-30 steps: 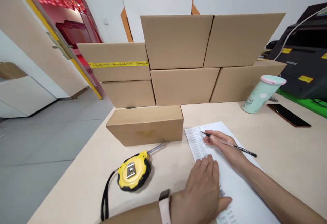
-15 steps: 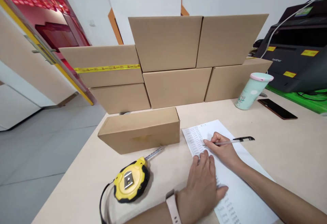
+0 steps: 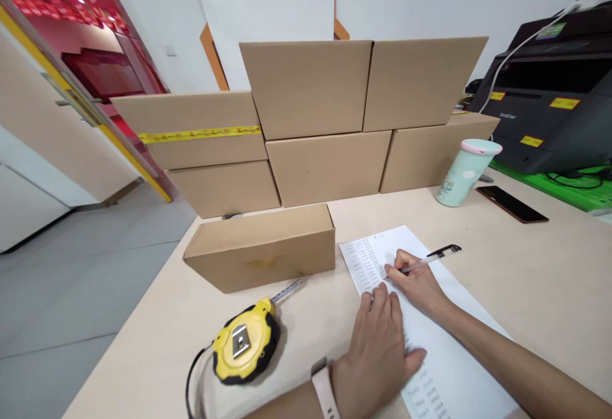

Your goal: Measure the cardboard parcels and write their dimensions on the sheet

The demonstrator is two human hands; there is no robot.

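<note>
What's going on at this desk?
Someone is at a sheet of paper with both hands. The right hand holds a pen, writing end down by the columns of entries; the left hand rests on the sheet, covering part of them. To the left, a tape measure lies with a short length of blade out, in front of a low cardboard box. More boxes are stacked behind.

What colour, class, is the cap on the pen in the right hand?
The pen cap is black, best seen in the head view.
</note>
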